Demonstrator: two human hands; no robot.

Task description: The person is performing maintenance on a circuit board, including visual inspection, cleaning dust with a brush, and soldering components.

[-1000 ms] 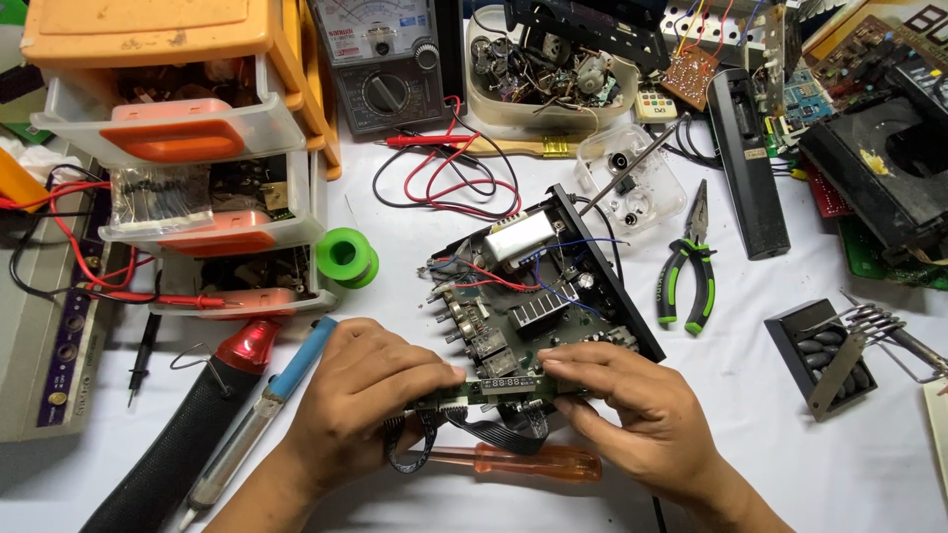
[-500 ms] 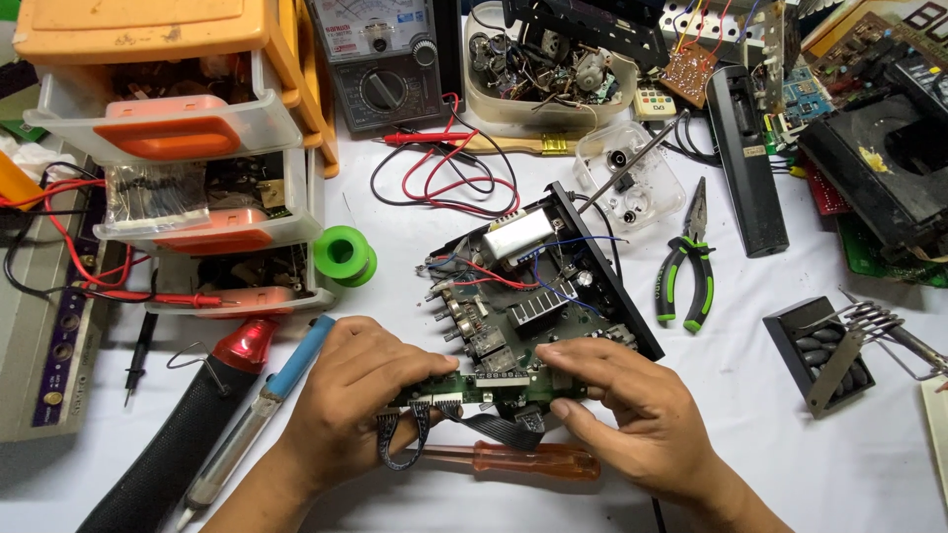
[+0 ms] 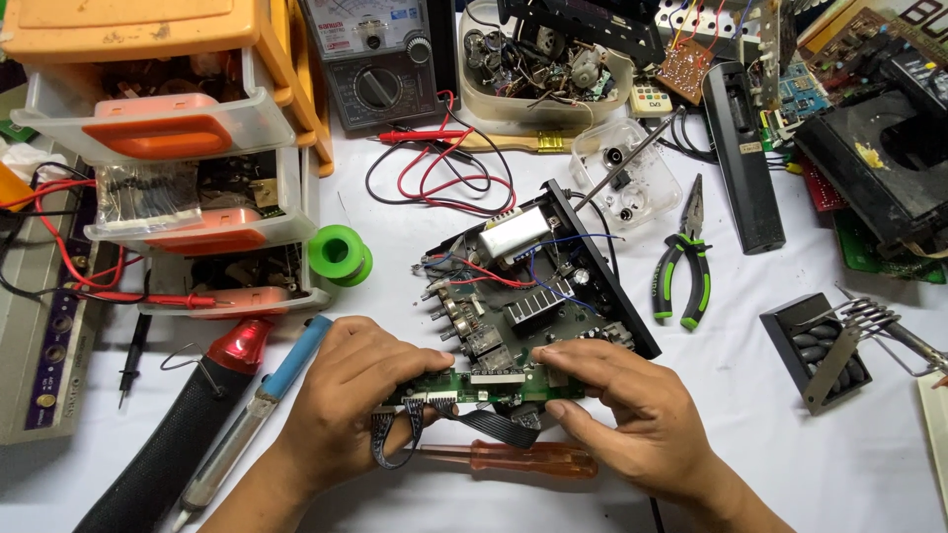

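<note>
Green circuit board (image 3: pixel 494 387), long and narrow, is pinched between both hands at the near edge of the opened black chassis (image 3: pixel 538 286). Left hand (image 3: pixel 346 400): thumb on top, fingers curled under the board's left end, a grey ribbon cable (image 3: pixel 395 434) looping over the fingers. Right hand (image 3: pixel 617 415): thumb and fingertips clamp the right end, palm down. Holding by the two ends keeps skin off the components and keeps the board level with the chassis front; it looks still tethered by the ribbon, so it sits close to the case rather than lifted away.

Orange-handled screwdriver (image 3: pixel 513 457) lies on the white cloth just below the board, between the wrists, within easy reach. Blue-handled tool (image 3: pixel 262 395) and a red-and-black tool (image 3: pixel 188 415) rest to the left, angled away from the work.

Further out: green solder spool (image 3: pixel 339 254) beside the orange-and-clear drawer unit (image 3: pixel 168 128); green-handled pliers (image 3: pixel 684 266) right of the chassis; analogue multimeter (image 3: pixel 375 59) at the top, its red and black leads (image 3: pixel 434 168) trailing toward the chassis. Parts tubs and scrap boards crowd the far edge.
</note>
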